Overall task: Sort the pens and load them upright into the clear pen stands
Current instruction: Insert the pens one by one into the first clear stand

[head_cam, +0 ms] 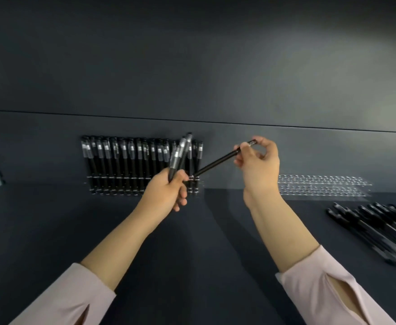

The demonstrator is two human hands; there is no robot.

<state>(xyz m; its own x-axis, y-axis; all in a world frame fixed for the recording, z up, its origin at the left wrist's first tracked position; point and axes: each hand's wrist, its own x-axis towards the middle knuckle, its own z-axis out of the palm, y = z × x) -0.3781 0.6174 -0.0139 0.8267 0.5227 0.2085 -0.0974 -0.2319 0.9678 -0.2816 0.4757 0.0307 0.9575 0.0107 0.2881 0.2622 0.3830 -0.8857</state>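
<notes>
Pens are what I am watching on my feed, and they sit in three places on the dark table [51,231], which fills the lower half of the view under a plain dark wall [192,66]. The biggest group is the row of upright pens [131,160], black with clear caps on top, packed side by side in the loaded stand [112,178] at the back of the table, left of centre. To the right, well apart from it, the empty clear stand [323,186] lies against the wall, its rows of holes open. Nearer me on the far right, the loose pile of pens [379,231] lies flat on the table. Both forearms reach in from pale pink sleeves [70,299]. The left hand [168,191] has its fingers curled round a small bundle of pens [180,148], caps pointing up, just in front of the loaded stand's right end. The right hand [260,165] pinches the capped end of a single pen [218,163] between thumb and fingertips. That pen slants down to the left, its lower end close to the left thumb and over the stand's right end; I cannot tell whether it has entered a hole.
</notes>
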